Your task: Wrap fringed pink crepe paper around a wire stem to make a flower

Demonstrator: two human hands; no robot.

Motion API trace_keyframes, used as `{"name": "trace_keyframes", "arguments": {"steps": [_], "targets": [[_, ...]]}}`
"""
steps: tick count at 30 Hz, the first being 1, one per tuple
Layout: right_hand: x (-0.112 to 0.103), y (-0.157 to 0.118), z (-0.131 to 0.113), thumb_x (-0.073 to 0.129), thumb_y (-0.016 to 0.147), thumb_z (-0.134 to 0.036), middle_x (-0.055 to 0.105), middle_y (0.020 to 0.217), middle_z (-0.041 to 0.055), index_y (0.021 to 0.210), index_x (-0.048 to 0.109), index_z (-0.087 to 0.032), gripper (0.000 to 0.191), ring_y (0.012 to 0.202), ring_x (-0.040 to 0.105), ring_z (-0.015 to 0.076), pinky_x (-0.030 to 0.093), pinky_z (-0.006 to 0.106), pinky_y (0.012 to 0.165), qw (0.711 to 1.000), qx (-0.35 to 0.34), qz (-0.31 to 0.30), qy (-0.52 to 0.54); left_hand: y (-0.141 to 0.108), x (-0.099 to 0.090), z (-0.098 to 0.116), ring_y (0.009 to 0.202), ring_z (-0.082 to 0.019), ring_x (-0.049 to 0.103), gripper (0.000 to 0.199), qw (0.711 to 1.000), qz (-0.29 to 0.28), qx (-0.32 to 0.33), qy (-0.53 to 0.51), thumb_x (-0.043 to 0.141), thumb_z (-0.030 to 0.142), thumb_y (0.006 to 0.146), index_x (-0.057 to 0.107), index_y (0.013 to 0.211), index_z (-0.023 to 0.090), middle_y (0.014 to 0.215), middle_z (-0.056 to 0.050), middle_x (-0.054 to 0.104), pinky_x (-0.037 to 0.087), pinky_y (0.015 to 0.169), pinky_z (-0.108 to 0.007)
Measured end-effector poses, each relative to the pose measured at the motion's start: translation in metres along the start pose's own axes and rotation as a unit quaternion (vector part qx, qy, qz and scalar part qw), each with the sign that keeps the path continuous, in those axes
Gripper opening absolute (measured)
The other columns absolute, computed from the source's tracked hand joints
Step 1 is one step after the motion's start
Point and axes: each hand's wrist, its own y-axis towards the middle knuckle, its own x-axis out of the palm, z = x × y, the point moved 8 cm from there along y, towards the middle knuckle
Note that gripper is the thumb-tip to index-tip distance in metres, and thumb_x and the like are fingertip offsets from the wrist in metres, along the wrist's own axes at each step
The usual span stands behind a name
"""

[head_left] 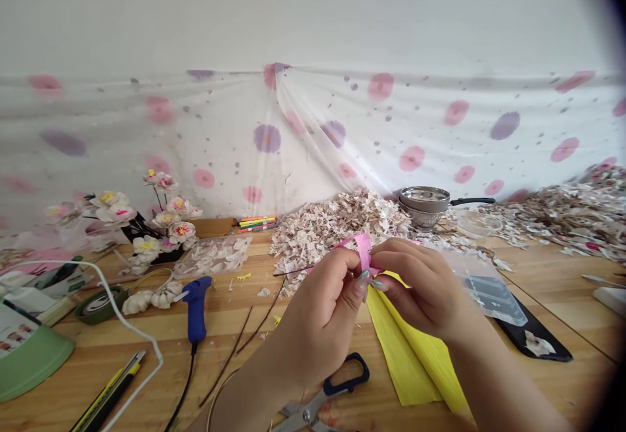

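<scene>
My left hand (330, 308) is closed in a pinch on a strip of pink paper (362, 246) that stands up above the fingers. A thin dark stem (293, 272) pokes out to the left behind this hand; whether the fingers hold it is hidden. My right hand (423, 282) meets the left, its thumb and fingertips pinched on the same pink strip. Below both hands lies a folded sheet of yellow crepe paper (408, 354). Scissors (345, 380) with dark blue handles rest on the table under my left wrist.
A blue glue gun (196, 308) stands left, beside a utility knife (108, 393) and a white cable (155, 344). Artificial flowers (169, 223) are behind. A heap of pale scraps (337, 223) and metal bowls (424, 207) line the back. A clear plastic box (489, 288) lies right.
</scene>
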Motion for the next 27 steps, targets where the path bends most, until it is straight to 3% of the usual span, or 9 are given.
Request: {"name": "trace_keyframes", "arguments": {"steps": [4, 9, 16, 27], "targets": [[0.005, 0.001, -0.001, 0.046, 0.099, -0.019, 0.062, 0.073, 0.0026, 0.101, 0.053, -0.021, 0.008, 0.062, 0.056, 0.0155, 0.042, 0.027, 0.055, 1.000, 0.023, 0.001, 0.018, 0.002, -0.003, 0.000, 0.070, -0.013, 0.043, 0.024, 1.000, -0.006, -0.018, 0.014, 0.041, 0.042, 0.104, 0.051, 0.096, 0.021, 0.081, 0.000, 0.049, 0.036, 0.063, -0.029], [0.005, 0.002, 0.001, 0.048, 0.100, -0.022, 0.063, 0.072, 0.0002, 0.098, 0.054, -0.021, 0.006, 0.058, 0.055, 0.0124, 0.040, 0.023, 0.053, 0.997, 0.065, -0.009, 0.038, 0.005, -0.004, 0.002, 0.083, -0.017, 0.050, 0.023, 0.998, -0.027, -0.025, 0.046, 0.043, 0.040, 0.103, 0.053, 0.096, 0.021, 0.091, -0.004, 0.057, 0.038, 0.068, -0.029], [0.013, 0.000, 0.006, 0.044, 0.101, -0.022, 0.065, 0.072, 0.0024, 0.097, 0.053, -0.020, 0.010, 0.059, 0.059, 0.0155, 0.042, 0.026, 0.052, 0.996, 0.068, -0.062, 0.014, 0.006, -0.007, -0.001, 0.080, -0.015, 0.048, 0.021, 0.998, -0.020, -0.028, 0.061, 0.043, 0.037, 0.103, 0.054, 0.096, 0.021, 0.089, -0.001, 0.055, 0.038, 0.070, -0.030], [0.009, 0.000, 0.010, 0.049, 0.100, -0.020, 0.067, 0.073, 0.0003, 0.095, 0.055, -0.023, 0.008, 0.056, 0.060, 0.0122, 0.044, 0.022, 0.050, 0.996, 0.073, -0.042, 0.024, 0.012, -0.009, 0.011, 0.083, -0.017, 0.053, 0.018, 0.991, -0.023, -0.002, 0.132, 0.041, 0.029, 0.102, 0.055, 0.097, 0.020, 0.090, -0.003, 0.058, 0.040, 0.073, -0.031]]}}
